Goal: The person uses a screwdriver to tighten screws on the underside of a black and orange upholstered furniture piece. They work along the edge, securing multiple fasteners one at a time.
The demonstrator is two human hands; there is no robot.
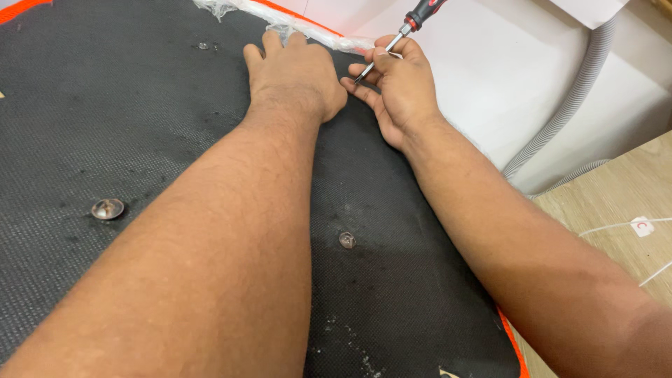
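Note:
A large black textured panel (126, 119) with an orange edge fills the left and middle of the view. My left hand (294, 73) lies flat on it near the far edge, fingertips touching a strip of clear crumpled plastic wrap (301, 24) that runs along that edge. My right hand (402, 84) is beside it, fingers closed around the metal shaft of a screwdriver (406, 28) with a black and red handle; the tip points down at the panel between the two hands.
Round metal fasteners (107, 208) (346, 240) sit in the panel. A white appliance body (490, 84) with a grey corrugated hose (570, 105) stands to the right. Wooden floor (616, 203) with thin white cords lies at the lower right.

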